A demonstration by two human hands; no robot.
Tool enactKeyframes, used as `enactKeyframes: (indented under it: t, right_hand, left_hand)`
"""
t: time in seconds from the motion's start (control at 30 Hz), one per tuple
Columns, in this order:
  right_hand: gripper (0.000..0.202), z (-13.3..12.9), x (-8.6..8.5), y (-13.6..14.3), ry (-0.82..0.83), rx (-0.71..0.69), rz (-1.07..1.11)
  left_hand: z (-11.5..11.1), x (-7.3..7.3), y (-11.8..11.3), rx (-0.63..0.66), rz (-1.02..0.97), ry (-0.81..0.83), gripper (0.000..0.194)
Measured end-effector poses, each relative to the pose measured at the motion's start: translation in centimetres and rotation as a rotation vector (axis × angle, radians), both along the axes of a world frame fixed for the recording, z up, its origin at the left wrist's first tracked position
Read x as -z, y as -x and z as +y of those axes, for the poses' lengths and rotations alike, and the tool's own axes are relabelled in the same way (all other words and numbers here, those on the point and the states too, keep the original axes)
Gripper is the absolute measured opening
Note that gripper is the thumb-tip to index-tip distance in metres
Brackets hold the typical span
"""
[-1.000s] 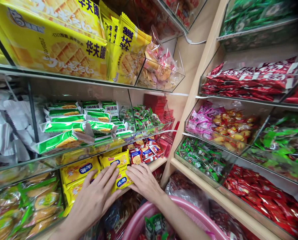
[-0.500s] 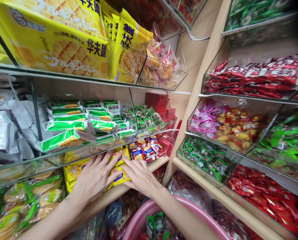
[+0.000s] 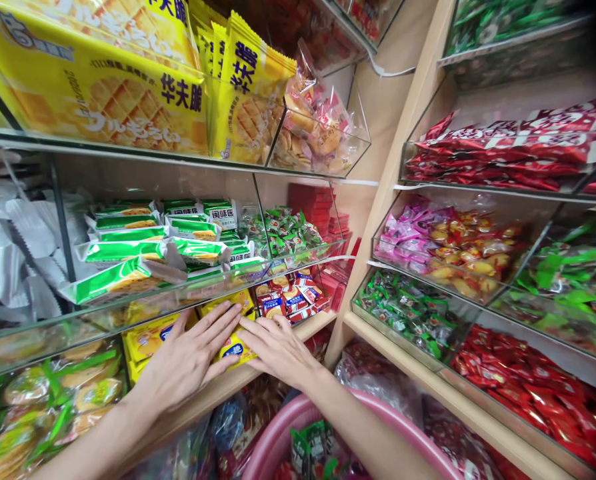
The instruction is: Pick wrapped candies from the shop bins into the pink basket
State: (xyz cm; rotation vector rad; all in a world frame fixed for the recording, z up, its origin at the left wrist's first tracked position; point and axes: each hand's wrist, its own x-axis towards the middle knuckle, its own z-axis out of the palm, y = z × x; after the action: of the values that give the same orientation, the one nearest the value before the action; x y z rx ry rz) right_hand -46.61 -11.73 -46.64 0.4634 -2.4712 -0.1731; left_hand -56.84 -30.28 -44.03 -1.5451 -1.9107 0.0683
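Observation:
Yellow snack packets (image 3: 148,339) lie in the lowest compartment of the left shelf. My left hand (image 3: 195,357) rests flat on them, palm down, fingers stretched toward the upper right and thumb apart. Beside it, my right hand (image 3: 278,350) also lies on the yellow packets, its fingers pointing left and its fingertips near those of my left hand. Neither hand is wrapped round a packet. Red and blue packets (image 3: 292,298) sit just behind my right hand. Part of the yellow packets is hidden under both hands.
A clear shelf edge (image 3: 143,313) with green-and-white packets (image 3: 128,277) runs just above my hands. Below is a pink tub (image 3: 273,433) holding green packets. Wrapped sweets (image 3: 408,310) fill bins at the right. Large yellow waffle packs (image 3: 128,100) stand above.
The fingers of my left hand have drawn closer together, and its tips now lie nearer my right fingertips. The view has shifted slightly. Both hands stay on the yellow packets.

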Motion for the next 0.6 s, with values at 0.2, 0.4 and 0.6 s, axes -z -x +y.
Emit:
enactKeyframes:
  t: [0.2, 0.4, 0.6]
  right_hand:
    - [0.032, 0.2, 0.3, -0.9, 0.011, -0.017, -0.028]
    - [0.033, 0.0, 0.0, -0.2, 0.074, -0.005, -0.008]
    - [0.038, 0.1, -0.2, 0.1, 0.091, -0.014, -0.019]
  left_hand:
    - [-0.1, 0.6, -0.9, 0.0, -0.039, -0.046, 0.056]
    - [-1.2, 0.6, -0.9, 0.003, 0.036, -0.076, 0.053]
    - [-1.4, 1.0, -1.5, 0.002, 0.006, -0.137, 0.046]
